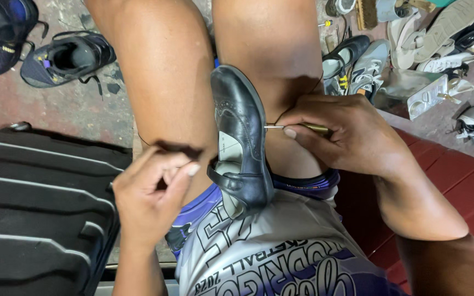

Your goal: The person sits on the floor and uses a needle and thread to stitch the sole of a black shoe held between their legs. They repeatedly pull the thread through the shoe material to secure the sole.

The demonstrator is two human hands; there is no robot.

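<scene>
We see worn reddish concrete floor, stained, patchy grey at top. Black ribbed suitcase lies at lower left. Two dark sneakers sit near top left corner of floor. We note heap of shoes and sandals at top right. Red painted ledge runs along right. Light even, soft.
</scene>
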